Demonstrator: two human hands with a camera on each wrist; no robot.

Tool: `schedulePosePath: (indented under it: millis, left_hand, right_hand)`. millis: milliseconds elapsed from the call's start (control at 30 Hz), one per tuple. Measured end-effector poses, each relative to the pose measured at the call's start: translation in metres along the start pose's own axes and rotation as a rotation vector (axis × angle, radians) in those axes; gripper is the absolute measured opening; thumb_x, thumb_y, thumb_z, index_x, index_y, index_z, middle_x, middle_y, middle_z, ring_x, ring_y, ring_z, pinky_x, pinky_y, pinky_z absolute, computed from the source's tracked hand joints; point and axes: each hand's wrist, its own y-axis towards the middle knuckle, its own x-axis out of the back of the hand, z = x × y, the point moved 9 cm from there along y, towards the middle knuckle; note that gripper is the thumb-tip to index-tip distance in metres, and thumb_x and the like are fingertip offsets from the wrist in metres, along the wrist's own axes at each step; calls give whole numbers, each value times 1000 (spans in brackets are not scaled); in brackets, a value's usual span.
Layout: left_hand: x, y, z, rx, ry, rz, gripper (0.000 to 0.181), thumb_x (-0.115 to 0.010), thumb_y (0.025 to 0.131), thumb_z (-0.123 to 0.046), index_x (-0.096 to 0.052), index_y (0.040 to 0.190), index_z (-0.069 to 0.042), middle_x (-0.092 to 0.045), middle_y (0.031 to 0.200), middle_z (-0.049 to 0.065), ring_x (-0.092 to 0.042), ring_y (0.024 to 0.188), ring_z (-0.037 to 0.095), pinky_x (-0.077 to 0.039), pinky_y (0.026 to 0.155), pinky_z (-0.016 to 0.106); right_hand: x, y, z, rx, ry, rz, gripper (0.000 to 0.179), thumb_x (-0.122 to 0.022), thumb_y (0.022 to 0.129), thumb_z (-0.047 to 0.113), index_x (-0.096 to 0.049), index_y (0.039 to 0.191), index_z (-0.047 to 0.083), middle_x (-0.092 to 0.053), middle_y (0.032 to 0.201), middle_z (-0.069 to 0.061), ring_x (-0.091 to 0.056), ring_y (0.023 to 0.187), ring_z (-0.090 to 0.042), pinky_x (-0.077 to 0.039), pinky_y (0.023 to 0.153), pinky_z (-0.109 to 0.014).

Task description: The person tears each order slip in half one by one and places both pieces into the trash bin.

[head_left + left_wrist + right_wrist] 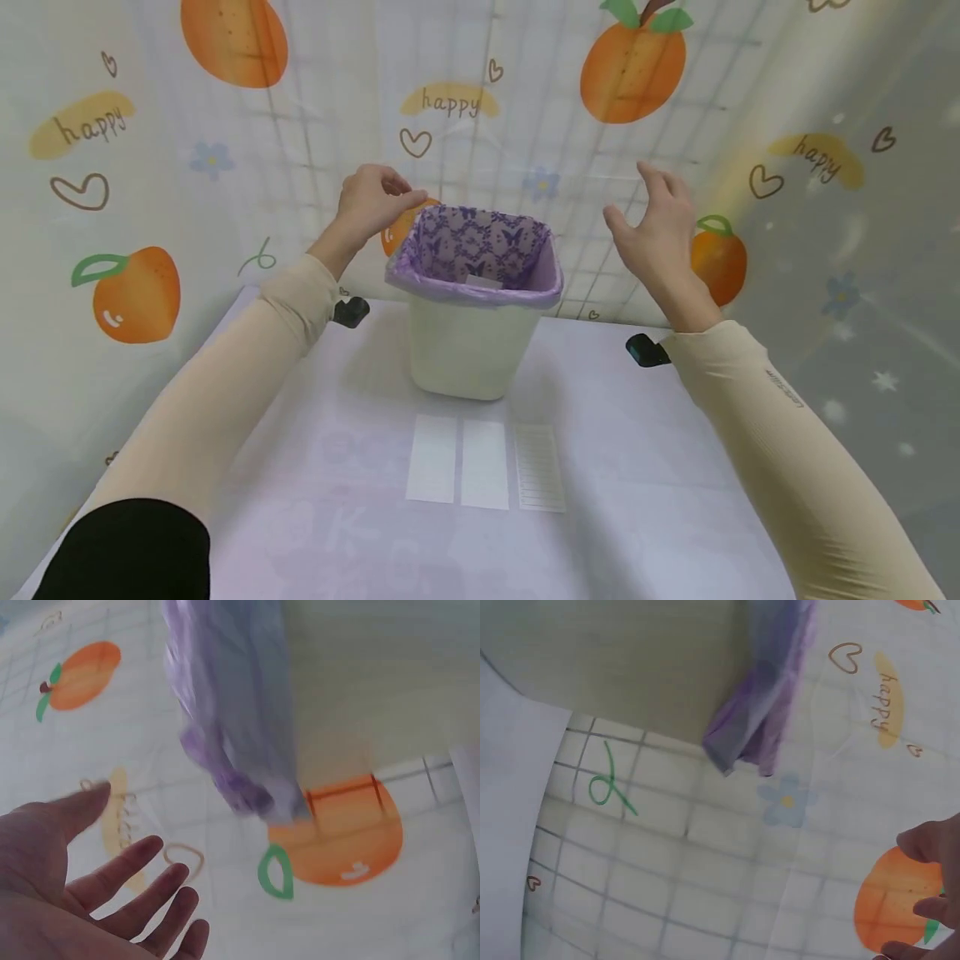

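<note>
A pale green trash bin [472, 346] stands upright on the table, lined with a purple butterfly-patterned bag [480, 242] folded over its rim. Inside, a small pale piece [483, 282] shows near the front edge. My left hand [372, 204] hovers by the bin's left rim, holding nothing; in the left wrist view its fingers [112, 881] are spread, apart from the bag's hanging edge [240, 750]. To the right of the bin my right hand [660, 229] is raised with thumb and fingers apart and nothing between them. The right wrist view shows that hand only at its edge.
In front of the bin, three white paper cards lie in a row: a left one [432, 459], a middle one [485, 463] and a lined right one [539, 467]. A white curtain [322, 100] printed with oranges hangs behind the white table [337, 517].
</note>
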Motion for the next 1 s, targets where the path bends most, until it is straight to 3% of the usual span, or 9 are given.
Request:
schedulePosePath:
  millis: [167,433,633,833,1000]
  left_hand:
    - [11,-2,18,2,5,2,50,-75,96,-46,-73,122,-4,-70,130,13,-58,126,31,-49,104,49]
    - [19,-7,63,95,-87,-58,48,-75,97,-45,-74,121,-3,-73,128,16,-60,124,31,-49,105,48]
    - [10,-13,91,138,-59,-28,50,-73,98,-47,-73,122,-3,-71,129,17,-59,123,33,-49,104,51]
    - [-1,-20,111,166,-21,9,51,-71,100,-46,-71,126,-1,-67,135,19,-57,128,37,-49,106,54]
    - [-17,-28,126,173,-48,38,51,-72,99,-45,-71,127,-2,-65,140,19,-56,131,37,-49,106,53]
  right_hand:
    - [-4,-10,-21,-19,18,21,69,-59,105,33,-32,166,14,-31,169,-17,-27,155,-39,-23,127,-57]
    - [-32,-32,-51,3,-7,-1,72,-63,103,33,-32,165,15,-34,166,-20,-30,151,-44,-25,122,-66]
    - [-42,-47,-64,47,28,-39,69,-71,99,30,-43,160,11,-41,159,-22,-35,147,-45,-26,122,-64]
    - [-50,-58,-75,31,28,-25,69,-71,99,31,-44,159,9,-42,158,-24,-36,145,-48,-26,120,-65]
    - [-55,-75,-84,118,14,-69,71,-76,95,26,-47,156,6,-47,152,-26,-41,141,-49,-28,118,-66]
